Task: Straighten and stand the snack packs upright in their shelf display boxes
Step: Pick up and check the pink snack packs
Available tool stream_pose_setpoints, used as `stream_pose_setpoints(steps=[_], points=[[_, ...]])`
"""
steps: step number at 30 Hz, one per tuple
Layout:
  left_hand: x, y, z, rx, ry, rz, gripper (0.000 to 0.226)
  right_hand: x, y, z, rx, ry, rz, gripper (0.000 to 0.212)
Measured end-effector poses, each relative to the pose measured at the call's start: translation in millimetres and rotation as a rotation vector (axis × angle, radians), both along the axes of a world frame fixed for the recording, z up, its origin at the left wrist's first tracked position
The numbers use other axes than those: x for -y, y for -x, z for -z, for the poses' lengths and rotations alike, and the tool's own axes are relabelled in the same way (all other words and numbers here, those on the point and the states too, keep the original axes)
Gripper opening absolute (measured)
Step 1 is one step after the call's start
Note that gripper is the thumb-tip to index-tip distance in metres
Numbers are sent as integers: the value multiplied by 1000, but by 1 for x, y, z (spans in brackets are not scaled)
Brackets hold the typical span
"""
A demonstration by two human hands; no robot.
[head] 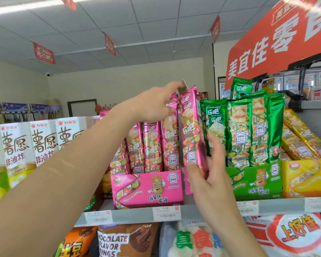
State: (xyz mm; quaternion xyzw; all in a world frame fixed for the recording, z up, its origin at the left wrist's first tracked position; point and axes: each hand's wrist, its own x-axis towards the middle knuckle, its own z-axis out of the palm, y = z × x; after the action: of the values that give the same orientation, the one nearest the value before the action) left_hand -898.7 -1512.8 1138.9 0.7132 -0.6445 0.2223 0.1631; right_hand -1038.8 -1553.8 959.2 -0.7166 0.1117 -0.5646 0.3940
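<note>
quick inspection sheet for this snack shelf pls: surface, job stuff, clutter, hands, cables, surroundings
surface: shelf edge with price tags
job's things: pink packs upright in pink box; loose pink pack tilted in the gap beside it; green packs upright in green box
clutter: yellow packs slanted in yellow box
grips: left hand grips the pink packs at their tops; right hand pinches loose pink pack
cables: nothing seen
surroundings: white boxes left, red sign above, bagged snacks below
</note>
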Motion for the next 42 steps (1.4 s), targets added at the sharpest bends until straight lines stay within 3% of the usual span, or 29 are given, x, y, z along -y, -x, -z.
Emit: stream_pose_setpoints(steps=[2,6,9,12,15,19,22,23,28,30,32,35,37,39,40,42], points=[[0,-2,-1,1,-4,8,63,2,0,-13,-29,152,92,58],[-3,2,-5,30,13,72,62,12,-14,-41,-242,286,360,36],[-10,5,-6,36,8,124,63,12,-24,-53,-460,297,512,60],[-17,7,-5,11,27,166,65,11,-33,-58,-527,296,600,73],[-25,6,-7,-11,39,143,77,15,-37,-54,-455,257,556,78],[-30,-4,-20,-95,-90,91,93,13,-39,-50,-336,227,496,75],[-33,-18,-25,-263,-263,131,92,12,-33,-53,-212,215,454,46],[-34,-21,-23,-238,-299,109,88,11,-30,-56,-159,222,436,35],[-21,-14,-2,146,-234,-47,23,6,-11,-90,82,221,343,40],[-18,-8,1,214,-240,-42,26,5,-1,-106,153,206,269,40],[-22,-3,0,266,-253,-46,17,2,12,-116,194,237,246,35],[-35,2,-2,305,-203,-12,42,-2,27,-117,210,310,166,15],[-51,13,6,216,23,119,48,-7,34,-110,163,346,155,20],[-70,29,27,-60,225,314,46,-8,38,-101,131,340,134,15],[-79,39,43,-200,261,409,43,-10,40,-97,127,328,115,18],[-87,60,79,-253,300,441,48,-15,42,-87,152,265,29,29]])
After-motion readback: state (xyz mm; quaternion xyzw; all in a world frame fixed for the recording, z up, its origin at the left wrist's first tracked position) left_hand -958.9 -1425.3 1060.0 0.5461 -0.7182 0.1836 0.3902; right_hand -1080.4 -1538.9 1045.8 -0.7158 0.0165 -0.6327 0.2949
